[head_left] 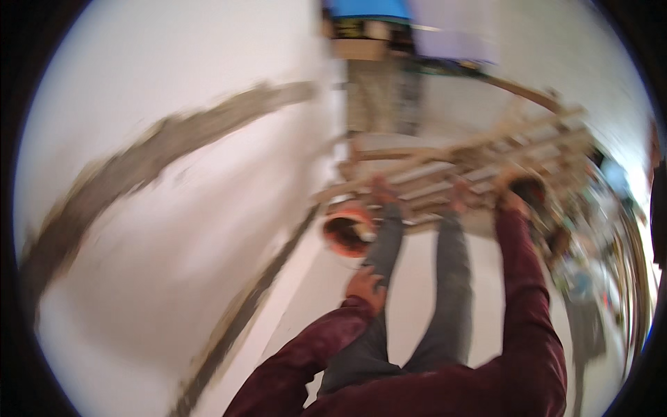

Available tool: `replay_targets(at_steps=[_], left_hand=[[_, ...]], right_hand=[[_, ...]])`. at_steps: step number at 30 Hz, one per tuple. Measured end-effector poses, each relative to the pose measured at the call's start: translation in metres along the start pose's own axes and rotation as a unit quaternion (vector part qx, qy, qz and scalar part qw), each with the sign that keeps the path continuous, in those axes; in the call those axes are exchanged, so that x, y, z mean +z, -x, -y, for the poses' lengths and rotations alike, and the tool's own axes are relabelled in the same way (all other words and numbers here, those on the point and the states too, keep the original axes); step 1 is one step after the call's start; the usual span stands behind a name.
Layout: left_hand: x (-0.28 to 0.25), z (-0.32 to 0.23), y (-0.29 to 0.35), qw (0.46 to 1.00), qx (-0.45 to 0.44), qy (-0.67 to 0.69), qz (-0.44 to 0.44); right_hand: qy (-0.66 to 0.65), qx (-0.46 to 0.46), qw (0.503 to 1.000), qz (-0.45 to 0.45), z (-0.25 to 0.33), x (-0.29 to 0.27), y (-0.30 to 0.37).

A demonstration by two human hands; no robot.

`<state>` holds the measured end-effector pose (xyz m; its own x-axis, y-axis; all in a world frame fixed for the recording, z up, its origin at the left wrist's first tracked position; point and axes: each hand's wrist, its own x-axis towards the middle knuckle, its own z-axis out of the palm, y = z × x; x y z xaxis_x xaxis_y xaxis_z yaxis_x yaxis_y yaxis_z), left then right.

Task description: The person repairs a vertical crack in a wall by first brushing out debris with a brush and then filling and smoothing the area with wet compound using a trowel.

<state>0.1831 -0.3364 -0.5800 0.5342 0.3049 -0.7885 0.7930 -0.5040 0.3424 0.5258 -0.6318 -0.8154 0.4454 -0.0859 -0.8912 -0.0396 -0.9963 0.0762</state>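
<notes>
The picture is smeared by motion. My left hand (367, 288) rests on my grey trouser leg near the knee, its fingers spread over the cloth. Out ahead on the right, my right hand (513, 202) grips the near rim of a tan-orange bucket (505, 182) with a dark opening. By my left foot stands an orange bucket (332, 240), its dark inside facing up; something pale shows in it. Both feet are on a slatted wooden frame (431, 186).
A pale wall with a rough brown strip (167, 142) curves along the left. Wooden planks (528, 128) lie across the frame's far part. At right is a blurred heap of mixed things (580, 274) with long thin rods (633, 264). Brownish sacks or boards (379, 94) stand behind.
</notes>
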Motion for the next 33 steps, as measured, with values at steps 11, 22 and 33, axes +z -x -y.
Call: replay_targets(at_steps=[11, 22, 33], left_hand=[[0.002, -0.027, 0.005, 0.994, -0.075, -0.076, 0.025], [-0.013, 0.039, 0.032, 0.986, 0.041, 0.155, -0.042], [-0.466, 0.039, 0.362, 0.571, -0.043, -0.19, -0.798]], right_hand=[[-0.005, -0.009, 0.997, -0.082, -0.064, 0.021, 0.004], [-0.182, -0.372, 0.9, -0.138, -0.166, -0.044, 0.127], [0.183, -0.764, 0.6, -0.149, 0.404, -0.431, 0.613]])
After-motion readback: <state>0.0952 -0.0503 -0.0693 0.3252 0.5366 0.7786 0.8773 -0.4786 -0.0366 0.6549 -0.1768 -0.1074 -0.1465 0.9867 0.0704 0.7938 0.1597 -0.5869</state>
